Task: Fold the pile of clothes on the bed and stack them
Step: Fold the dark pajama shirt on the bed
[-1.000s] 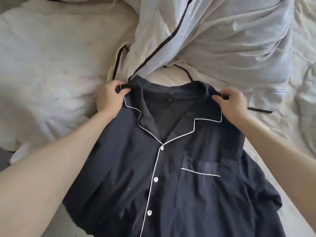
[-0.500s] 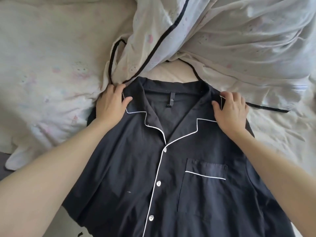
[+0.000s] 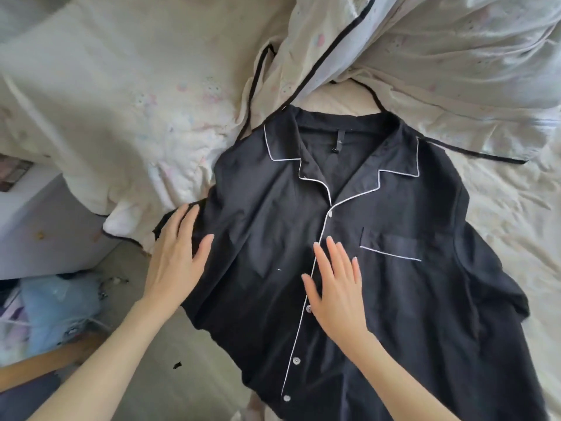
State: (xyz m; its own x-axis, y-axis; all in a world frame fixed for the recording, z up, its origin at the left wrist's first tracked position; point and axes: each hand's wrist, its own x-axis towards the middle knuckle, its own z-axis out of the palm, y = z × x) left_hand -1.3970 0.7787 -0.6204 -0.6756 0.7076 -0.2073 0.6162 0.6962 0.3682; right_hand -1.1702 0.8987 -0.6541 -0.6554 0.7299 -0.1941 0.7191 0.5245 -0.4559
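Now I'm pressing my left hand (image 3: 177, 253) and right hand (image 3: 337, 287), fingers straight, on the black pyjama shirt (image 3: 379, 214), flattening it for folding.

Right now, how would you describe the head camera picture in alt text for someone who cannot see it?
A black pajama shirt with white piping lies face up, buttoned, on a bed. The left hand rests flat on its sleeve side, the right hand flat on the button line. A rumpled pale quilt lies beyond the collar.
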